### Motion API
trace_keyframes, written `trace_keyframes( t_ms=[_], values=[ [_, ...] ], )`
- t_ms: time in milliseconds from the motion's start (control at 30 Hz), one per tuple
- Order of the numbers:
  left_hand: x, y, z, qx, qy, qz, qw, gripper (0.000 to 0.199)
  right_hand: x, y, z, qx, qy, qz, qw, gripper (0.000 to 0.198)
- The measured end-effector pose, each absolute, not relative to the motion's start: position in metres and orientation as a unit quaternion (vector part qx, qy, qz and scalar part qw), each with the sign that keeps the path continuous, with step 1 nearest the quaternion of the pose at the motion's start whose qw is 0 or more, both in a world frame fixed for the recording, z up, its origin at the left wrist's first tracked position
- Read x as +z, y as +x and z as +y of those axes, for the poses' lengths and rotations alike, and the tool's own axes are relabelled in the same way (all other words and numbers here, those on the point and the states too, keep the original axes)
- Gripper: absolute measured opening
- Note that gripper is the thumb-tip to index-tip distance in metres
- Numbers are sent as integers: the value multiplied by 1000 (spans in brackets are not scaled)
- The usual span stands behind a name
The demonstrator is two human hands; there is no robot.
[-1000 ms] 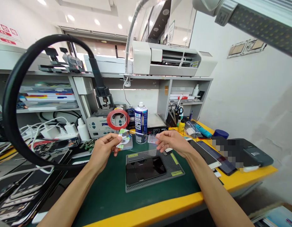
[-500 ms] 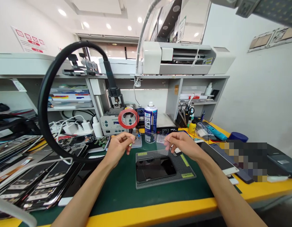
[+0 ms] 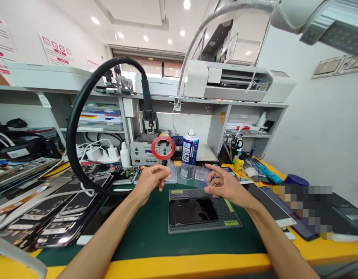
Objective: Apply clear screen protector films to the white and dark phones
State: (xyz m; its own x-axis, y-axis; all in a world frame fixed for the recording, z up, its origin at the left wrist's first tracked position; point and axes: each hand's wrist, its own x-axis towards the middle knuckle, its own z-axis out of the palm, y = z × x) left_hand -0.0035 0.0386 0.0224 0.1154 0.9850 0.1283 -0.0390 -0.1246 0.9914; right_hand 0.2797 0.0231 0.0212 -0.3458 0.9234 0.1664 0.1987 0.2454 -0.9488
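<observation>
Pinches a clear film [image 3: 190, 171] between thumb and fingers of the left hand [image 3: 152, 180]; holds the right hand [image 3: 226, 188] near its other end, fingers parted, cannot tell whether touching. Has a black phone [image 3: 193, 212] below and between, flat on a perforated mat [image 3: 225, 214], a spray can [image 3: 190, 149] just beyond. Could droop onto the phone if unsupported at right, or smudge under bare fingertips.
</observation>
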Motion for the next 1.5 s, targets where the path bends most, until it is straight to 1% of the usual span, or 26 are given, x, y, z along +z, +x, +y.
trace_keyframes(
  t_ms=[133, 267, 367, 467, 567, 667, 933, 1167, 1333, 1500],
  values=[
    [22, -5, 38, 473, 583, 443, 490, 26, 16, 281, 26, 499, -406, -626, 441, 70],
    [21, -5, 39, 443, 599, 439, 502, 28, 17, 283, 29, 534, -416, -554, 484, 55],
    [22, -7, 41, 424, 602, 436, 518, 28, 19, 288, 29, 553, -430, -531, 477, 47],
    [20, -10, 43, 384, 607, 438, 540, 22, 21, 292, 29, 563, -446, -522, 459, 41],
    [17, -12, 45, 342, 616, 440, 557, 17, 21, 294, 30, 567, -462, -522, 438, 40],
    [15, -12, 46, 320, 621, 445, 560, 17, 20, 294, 30, 565, -473, -525, 426, 39],
    [13, -9, 45, 295, 638, 468, 535, 31, 12, 297, 21, 579, -475, -516, 414, 34],
    [8, -6, 46, 286, 660, 480, 502, 24, -9, 309, -5, 590, -503, -458, 435, 28],
    [2, -8, 48, 262, 669, 489, 494, 26, -13, 306, -13, 583, -522, -465, 414, 30],
    [10, -10, 47, 232, 666, 491, 512, 26, -14, 303, -13, 580, -526, -485, 390, 37]
  ],
)
